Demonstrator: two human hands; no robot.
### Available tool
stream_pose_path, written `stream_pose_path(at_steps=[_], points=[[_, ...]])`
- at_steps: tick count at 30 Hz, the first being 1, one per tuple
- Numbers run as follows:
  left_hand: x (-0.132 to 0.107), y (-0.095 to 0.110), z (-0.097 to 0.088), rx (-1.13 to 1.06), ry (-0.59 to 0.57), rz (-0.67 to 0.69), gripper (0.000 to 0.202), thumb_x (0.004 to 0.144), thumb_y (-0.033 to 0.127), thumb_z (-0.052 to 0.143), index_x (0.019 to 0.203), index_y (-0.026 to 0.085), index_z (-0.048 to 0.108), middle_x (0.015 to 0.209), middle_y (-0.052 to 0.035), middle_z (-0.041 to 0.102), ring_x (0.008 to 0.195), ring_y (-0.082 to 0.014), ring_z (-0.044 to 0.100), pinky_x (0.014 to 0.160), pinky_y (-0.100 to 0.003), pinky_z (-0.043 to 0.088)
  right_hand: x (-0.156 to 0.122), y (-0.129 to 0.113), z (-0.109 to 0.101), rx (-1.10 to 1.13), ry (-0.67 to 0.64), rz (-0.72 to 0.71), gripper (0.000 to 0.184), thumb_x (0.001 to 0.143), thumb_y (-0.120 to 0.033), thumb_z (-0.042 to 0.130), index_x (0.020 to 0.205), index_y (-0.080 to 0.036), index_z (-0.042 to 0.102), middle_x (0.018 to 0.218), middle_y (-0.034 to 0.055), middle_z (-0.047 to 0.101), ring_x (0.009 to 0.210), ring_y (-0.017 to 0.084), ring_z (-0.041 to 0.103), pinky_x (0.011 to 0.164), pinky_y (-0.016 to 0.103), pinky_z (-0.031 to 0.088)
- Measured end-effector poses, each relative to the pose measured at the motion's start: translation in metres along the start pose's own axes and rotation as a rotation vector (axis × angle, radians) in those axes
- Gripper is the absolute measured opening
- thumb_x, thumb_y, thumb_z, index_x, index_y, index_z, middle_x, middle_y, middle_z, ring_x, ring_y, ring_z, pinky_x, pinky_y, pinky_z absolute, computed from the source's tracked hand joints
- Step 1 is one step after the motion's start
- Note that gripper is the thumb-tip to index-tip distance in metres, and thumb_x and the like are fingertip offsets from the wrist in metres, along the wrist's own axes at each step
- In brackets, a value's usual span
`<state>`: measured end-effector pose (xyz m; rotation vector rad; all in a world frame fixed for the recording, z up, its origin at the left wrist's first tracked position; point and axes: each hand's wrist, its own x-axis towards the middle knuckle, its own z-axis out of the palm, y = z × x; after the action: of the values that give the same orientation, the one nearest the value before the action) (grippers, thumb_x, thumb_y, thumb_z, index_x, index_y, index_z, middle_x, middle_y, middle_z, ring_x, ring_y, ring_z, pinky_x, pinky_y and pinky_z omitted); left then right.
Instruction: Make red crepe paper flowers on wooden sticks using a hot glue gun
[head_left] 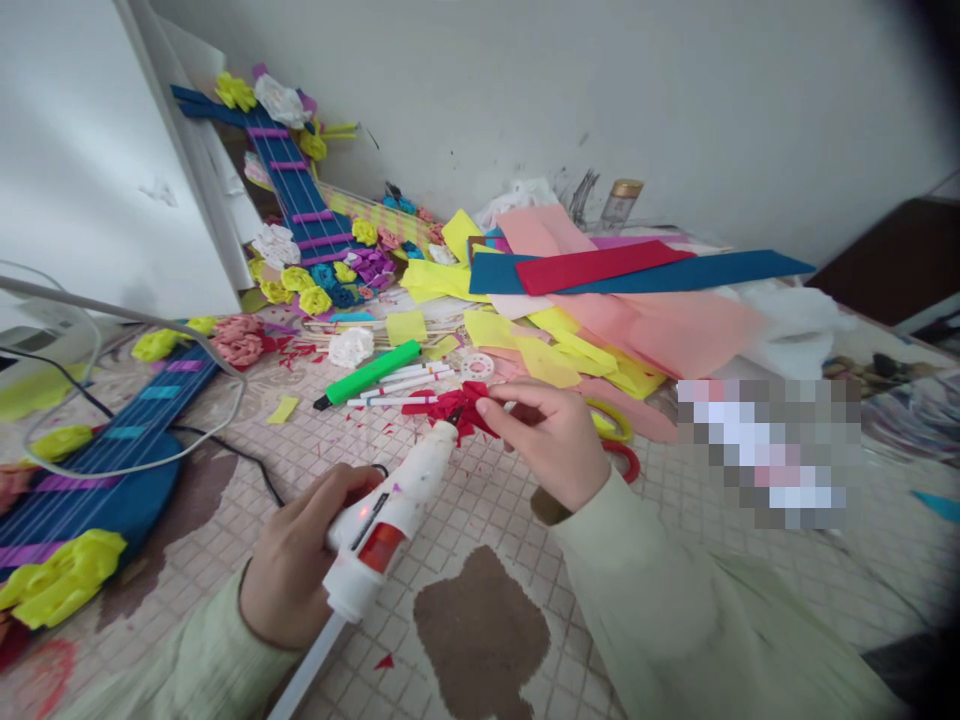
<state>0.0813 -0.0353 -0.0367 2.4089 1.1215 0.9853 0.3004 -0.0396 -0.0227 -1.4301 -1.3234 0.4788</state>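
My left hand (304, 555) is wrapped round a white hot glue gun (409, 490), and a glue stick (311, 665) sticks out of its back end. A small light glows on the gun's side. The nozzle points away from me and meets, or nearly meets, a piece of red crepe paper (472, 400); I cannot tell if they touch. Between thumb and fingers, my right hand (551, 435) pinches that red paper. Just beyond it lie a green box cutter (371, 372) and thin white sticks (405, 383).
Paper-flower-covered blue guitar shapes stand at the back left (289, 190) and lie at the left (142, 440). Coloured paper strips (637, 270) pile up behind my hands. Scissors (611, 422) lie by my right wrist. A white cable (232, 400) loops at left.
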Motion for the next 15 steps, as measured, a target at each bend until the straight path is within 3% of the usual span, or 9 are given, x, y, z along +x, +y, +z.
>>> stream_pose_path(at_steps=[15], points=[[-0.0001, -0.0012, 0.0001, -0.044, 0.029, -0.042, 0.016, 0.074, 0.030, 0.054, 0.089, 0.024, 0.056, 0.074, 0.0006, 0.064, 0.059, -0.0137, 0.059, 0.054, -0.023, 0.044, 0.0000, 0.0028, 0.0002, -0.083, 0.042, -0.068, 0.009, 0.072, -0.019, 0.061, 0.069, -0.018, 0.069, 0.070, 0.0017, 0.068, 0.058, 0.011, 0.057, 0.053, 0.022, 0.047]])
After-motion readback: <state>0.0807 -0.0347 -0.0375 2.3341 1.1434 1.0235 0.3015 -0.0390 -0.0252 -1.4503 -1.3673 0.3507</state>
